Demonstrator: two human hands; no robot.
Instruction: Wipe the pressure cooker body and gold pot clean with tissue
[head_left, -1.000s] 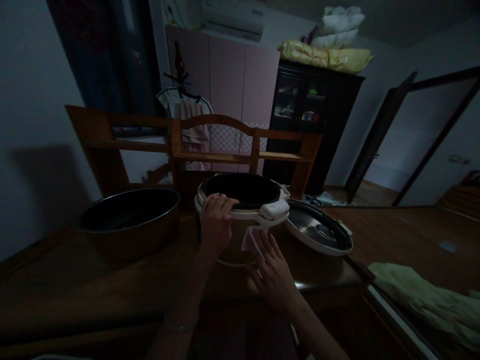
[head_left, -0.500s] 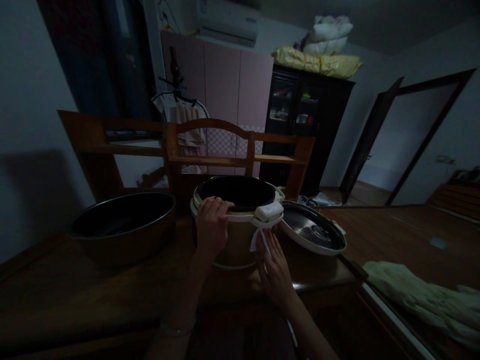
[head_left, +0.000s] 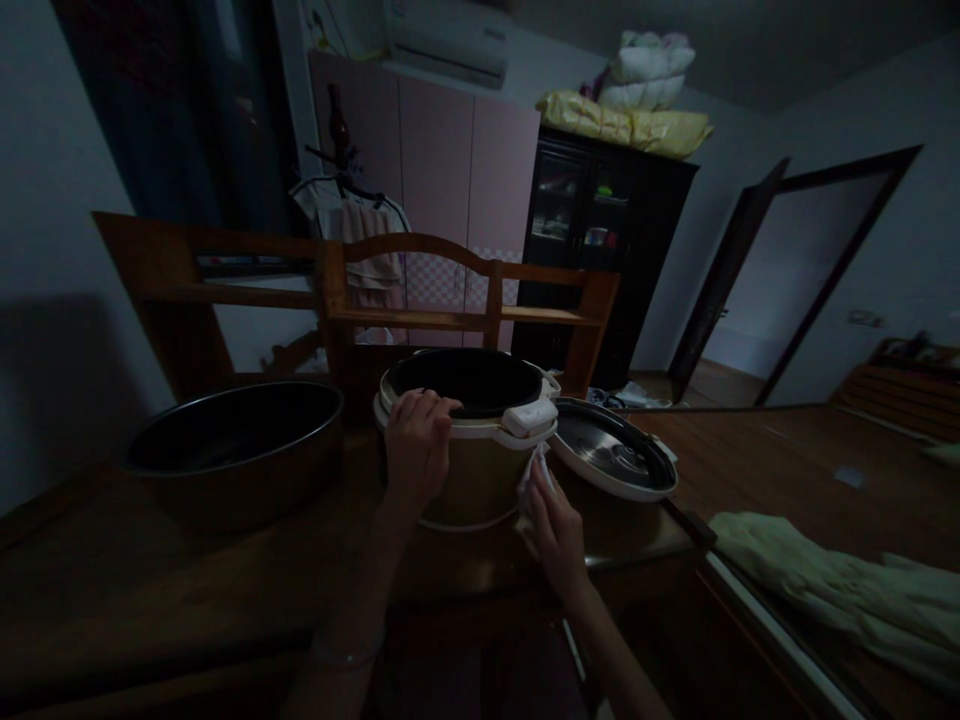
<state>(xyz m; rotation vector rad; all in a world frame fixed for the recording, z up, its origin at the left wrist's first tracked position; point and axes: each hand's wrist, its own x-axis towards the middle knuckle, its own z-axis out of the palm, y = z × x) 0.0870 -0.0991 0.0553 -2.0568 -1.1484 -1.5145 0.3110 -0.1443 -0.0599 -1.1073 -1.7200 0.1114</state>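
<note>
A rice-cooker-like pot body [head_left: 480, 480] with a pale rim and a dark inside stands on the wooden desk [head_left: 247, 590]. My left hand [head_left: 417, 445] is closed over its near rim, thumb lying along the edge. At the right side of the body, just below the white handle block [head_left: 529, 418], my right hand [head_left: 553, 530] pinches a crumpled white cloth or tissue [head_left: 536, 470]. The cloth is against or very near the wall; contact is hard to tell. A round lid [head_left: 611, 455] lies inner side up to the right. Left of the body sits a wide dark inner pot [head_left: 240, 480].
A wooden shelf rail [head_left: 420, 318] runs along the back of the desk. Pale green fabric [head_left: 832, 585] lies on a surface at the right. Beyond are pink wardrobe doors [head_left: 435, 170], a black cabinet [head_left: 607, 250] and a doorway at the far right.
My right hand has turned from flat with extended fingers to a pinch on the cloth, shifting slightly right along the wall. My left hand stays on the rim. The view has shifted slightly.
</note>
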